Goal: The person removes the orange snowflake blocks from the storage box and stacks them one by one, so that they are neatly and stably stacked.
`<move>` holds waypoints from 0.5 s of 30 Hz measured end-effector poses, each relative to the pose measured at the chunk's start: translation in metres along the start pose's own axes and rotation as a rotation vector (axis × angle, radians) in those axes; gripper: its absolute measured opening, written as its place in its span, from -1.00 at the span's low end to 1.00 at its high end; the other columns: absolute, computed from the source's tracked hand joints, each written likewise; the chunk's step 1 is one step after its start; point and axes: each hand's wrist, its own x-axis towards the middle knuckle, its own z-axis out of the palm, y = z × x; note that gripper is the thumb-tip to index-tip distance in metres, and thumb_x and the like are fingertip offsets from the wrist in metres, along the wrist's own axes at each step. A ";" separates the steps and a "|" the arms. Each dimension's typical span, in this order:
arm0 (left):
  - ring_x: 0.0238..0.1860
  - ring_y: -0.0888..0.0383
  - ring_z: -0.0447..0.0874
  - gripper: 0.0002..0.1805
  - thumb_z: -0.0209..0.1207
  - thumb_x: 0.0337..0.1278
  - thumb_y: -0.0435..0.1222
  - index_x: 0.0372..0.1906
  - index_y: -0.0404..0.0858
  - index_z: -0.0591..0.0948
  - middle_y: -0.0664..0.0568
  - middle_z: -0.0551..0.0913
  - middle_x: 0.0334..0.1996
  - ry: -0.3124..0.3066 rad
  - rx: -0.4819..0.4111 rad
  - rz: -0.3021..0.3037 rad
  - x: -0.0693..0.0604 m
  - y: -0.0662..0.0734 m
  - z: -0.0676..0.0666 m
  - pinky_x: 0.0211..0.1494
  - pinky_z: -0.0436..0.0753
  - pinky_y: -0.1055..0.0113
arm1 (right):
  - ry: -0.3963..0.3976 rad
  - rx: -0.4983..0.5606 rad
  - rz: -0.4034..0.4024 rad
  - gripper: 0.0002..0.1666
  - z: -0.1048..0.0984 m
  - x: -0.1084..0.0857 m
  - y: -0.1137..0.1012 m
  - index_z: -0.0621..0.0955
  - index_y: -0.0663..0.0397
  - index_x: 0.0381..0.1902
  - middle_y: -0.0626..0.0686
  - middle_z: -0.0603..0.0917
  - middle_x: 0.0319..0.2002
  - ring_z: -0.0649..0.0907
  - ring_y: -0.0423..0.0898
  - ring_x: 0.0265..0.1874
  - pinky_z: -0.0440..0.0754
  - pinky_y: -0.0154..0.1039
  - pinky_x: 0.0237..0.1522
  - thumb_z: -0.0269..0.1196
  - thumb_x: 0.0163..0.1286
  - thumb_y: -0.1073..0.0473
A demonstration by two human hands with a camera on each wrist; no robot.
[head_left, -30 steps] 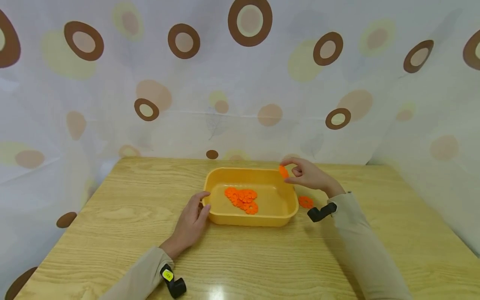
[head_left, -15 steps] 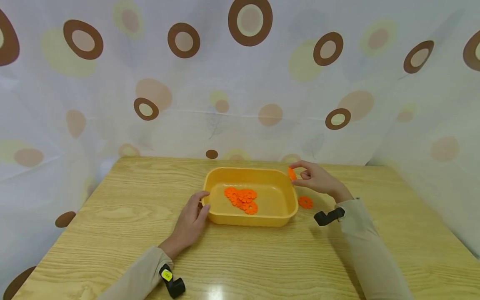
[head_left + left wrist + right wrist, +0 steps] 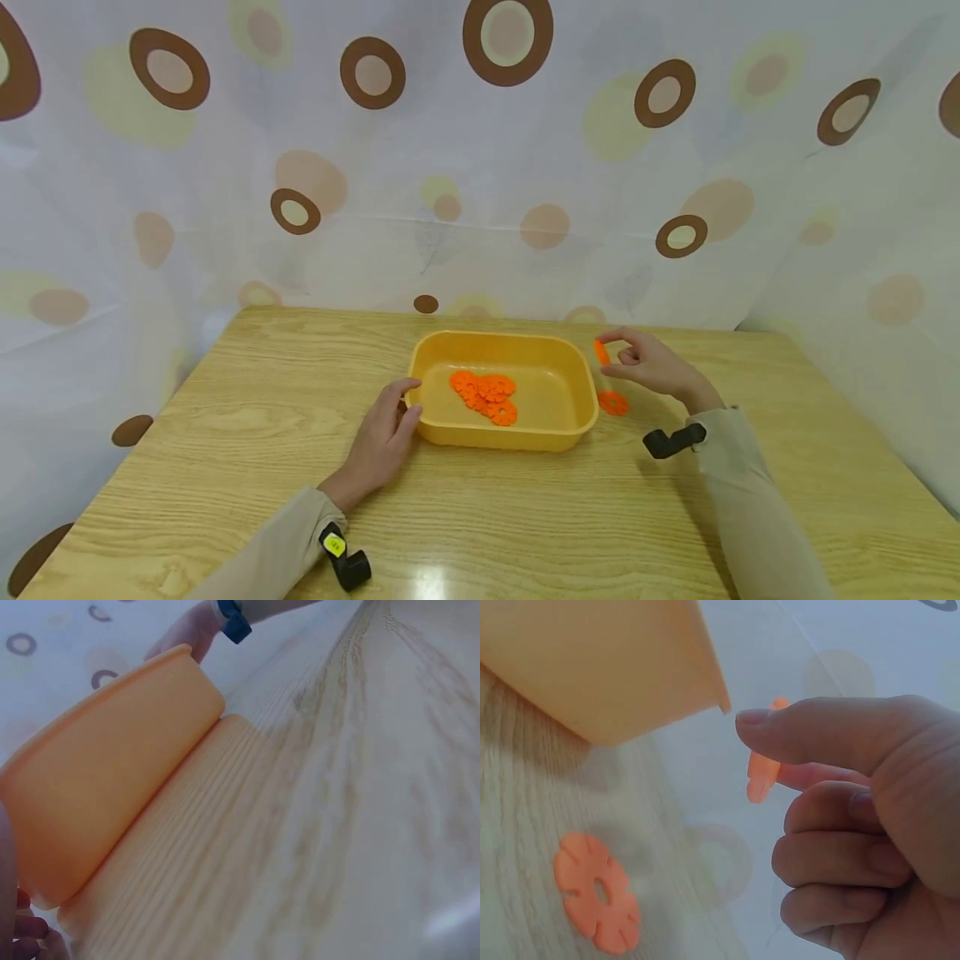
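Note:
My right hand (image 3: 654, 367) pinches an orange flower-shaped disc (image 3: 602, 352) between thumb and index finger. It is beyond the right side of a yellow plastic tub (image 3: 502, 438), above the table. In the right wrist view the held disc (image 3: 760, 778) stands nearly edge-on, and the other fingers are curled in. Below it, a second slotted orange disc (image 3: 592, 889) lies flat on the wood, close to the tub. At the tub's left end, my left hand (image 3: 377, 443) grips the rim with thumb and fingers. Several overlapping orange discs (image 3: 483, 396) lie on the tub floor.
Everything rests on a light wood-grain table (image 3: 480, 525). A white curtain with brown and beige ovals (image 3: 487, 167) hangs behind the table and along both sides. Each sleeve carries a black wrist camera.
My right hand has moved right with the pinched disc, from over the tub's far right corner to outside it. The left hand keeps its place on the tub.

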 end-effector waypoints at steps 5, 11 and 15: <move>-0.28 0.16 0.36 -0.65 0.00 0.38 -0.30 0.19 -0.30 0.40 -0.02 0.42 -0.25 -0.005 0.003 -0.007 -0.001 0.001 -0.001 -0.18 0.43 0.30 | -0.078 0.009 0.046 -0.43 -0.002 -0.006 0.005 0.40 0.36 0.17 -0.14 0.17 -0.71 0.13 -0.28 -0.75 0.21 -0.33 -0.60 0.29 0.29 0.21; -0.27 0.15 0.37 -0.65 0.00 0.37 -0.30 0.19 -0.31 0.40 -0.03 0.43 -0.23 -0.001 0.003 0.000 0.000 0.002 -0.002 -0.17 0.43 0.28 | -0.184 -0.023 0.076 -0.48 -0.008 -0.011 0.005 0.44 0.40 0.12 -0.14 0.18 -0.72 0.13 -0.29 -0.73 0.19 -0.36 -0.56 0.29 0.28 0.22; -0.27 0.15 0.37 -0.65 0.00 0.37 -0.30 0.19 -0.31 0.40 -0.03 0.43 -0.23 -0.003 0.002 0.008 0.000 0.001 -0.001 -0.17 0.43 0.29 | -0.225 -0.036 0.108 -0.50 -0.009 -0.014 0.005 0.45 0.35 0.11 -0.13 0.22 -0.70 0.18 -0.28 -0.72 0.21 -0.37 -0.54 0.29 0.25 0.25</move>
